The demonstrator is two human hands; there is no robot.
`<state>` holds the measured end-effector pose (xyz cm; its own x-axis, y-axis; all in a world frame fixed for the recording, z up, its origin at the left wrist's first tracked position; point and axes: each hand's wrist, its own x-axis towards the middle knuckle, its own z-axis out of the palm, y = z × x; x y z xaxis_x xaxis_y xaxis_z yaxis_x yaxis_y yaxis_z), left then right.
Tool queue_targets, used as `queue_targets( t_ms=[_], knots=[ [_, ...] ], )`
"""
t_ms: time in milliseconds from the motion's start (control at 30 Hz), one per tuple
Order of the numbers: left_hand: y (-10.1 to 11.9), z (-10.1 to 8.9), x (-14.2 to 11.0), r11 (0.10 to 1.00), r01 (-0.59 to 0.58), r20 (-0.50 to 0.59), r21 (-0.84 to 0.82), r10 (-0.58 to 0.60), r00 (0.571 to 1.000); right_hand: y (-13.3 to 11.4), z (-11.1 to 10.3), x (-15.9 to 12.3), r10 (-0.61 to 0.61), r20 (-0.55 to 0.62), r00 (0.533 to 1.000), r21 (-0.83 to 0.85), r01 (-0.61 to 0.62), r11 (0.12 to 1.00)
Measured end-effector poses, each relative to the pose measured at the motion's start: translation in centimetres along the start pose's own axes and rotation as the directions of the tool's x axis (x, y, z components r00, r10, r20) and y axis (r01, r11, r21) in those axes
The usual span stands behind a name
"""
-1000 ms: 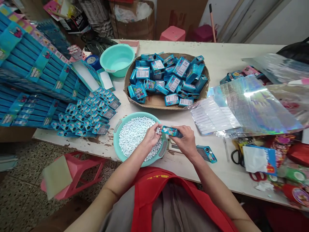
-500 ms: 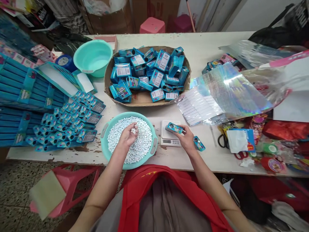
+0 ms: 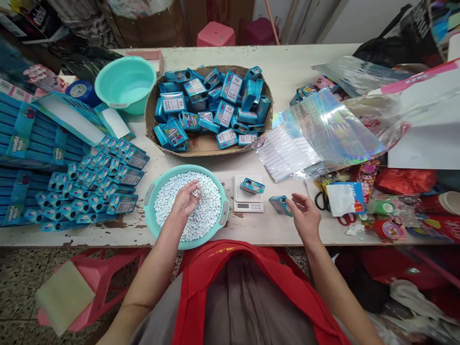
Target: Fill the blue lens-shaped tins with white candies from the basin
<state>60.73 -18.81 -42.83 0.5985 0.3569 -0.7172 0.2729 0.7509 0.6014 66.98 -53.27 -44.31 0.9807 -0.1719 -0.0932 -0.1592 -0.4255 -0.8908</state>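
My left hand [image 3: 185,200] rests over a teal basin [image 3: 151,201] full of small white pellets, fingers curled and pinching a few pellets. A small blue box [image 3: 252,186] lies on a white digital scale [image 3: 247,205] to the right of the basin. My right hand [image 3: 306,214] hovers open just right of another small blue box [image 3: 281,204] lying on the table, fingertips close to it.
A cardboard tray [image 3: 206,146] holds several blue boxes behind the scale. Rows of blue boxes [image 3: 104,184] and stacked flat cartons [image 3: 32,139] fill the left. An empty teal basin [image 3: 125,84], holographic sheets [image 3: 323,129], scissors [image 3: 323,201] and a pink stool [image 3: 104,278] are nearby.
My right hand set the blue box on the scale, let go and moved right toward the other box. My left hand dropped from beside that box into the pellets.
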Motion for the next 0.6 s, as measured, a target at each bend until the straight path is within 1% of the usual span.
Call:
queue_targets(
  t_ms=[67, 167, 233, 300, 433, 500, 567, 600],
  knots=[
    [0.0, 0.3, -0.1, 1.0, -0.001, 0.028, 0.026, 0.001, 1.0, 1.0, -0.6, -0.5, 0.039, -0.023, 0.999, 0.012, -0.039, 0.999],
    [-0.2, 1.0, -0.1, 0.994, -0.016, 0.091, 0.105, 0.006, 0.996, 2.2, -1.2, -1.0, 0.065, -0.058, 0.996, 0.029, -0.064, 0.998],
    [-0.3, 1.8, -0.1, 0.984, -0.026, 0.145, 0.177, 0.0, 0.989, 2.8, -1.5, -1.2, 0.066, -0.081, 0.994, 0.04, -0.063, 0.997],
    [-0.6, 3.0, -0.2, 0.963, -0.04, 0.194, 0.266, -0.013, 0.981, 3.3, -1.6, -1.3, 0.074, -0.096, 0.993, 0.057, -0.068, 0.996],
    [-1.5, 6.3, 0.1, 0.873, -0.097, 0.274, 0.479, -0.043, 0.961, 4.0, -1.8, -1.2, 0.109, -0.108, 0.988, 0.081, -0.101, 0.992],
    [-2.3, 8.0, 0.5, 0.819, -0.125, 0.306, 0.56, -0.064, 0.95, 4.3, -1.8, -1.2, 0.104, -0.108, 0.989, 0.072, -0.097, 0.993],
    [-3.1, 9.3, 0.8, 0.756, -0.202, 0.368, 0.623, -0.055, 0.928, 4.6, -1.7, -1.2, 0.051, -0.11, 0.993, 0.023, -0.049, 0.999],
    [-3.5, 9.7, 1.0, 0.709, -0.266, 0.407, 0.653, -0.033, 0.913, 4.7, -1.6, -1.2, -0.003, -0.111, 0.994, -0.024, 0.0, 1.0]
  ],
)
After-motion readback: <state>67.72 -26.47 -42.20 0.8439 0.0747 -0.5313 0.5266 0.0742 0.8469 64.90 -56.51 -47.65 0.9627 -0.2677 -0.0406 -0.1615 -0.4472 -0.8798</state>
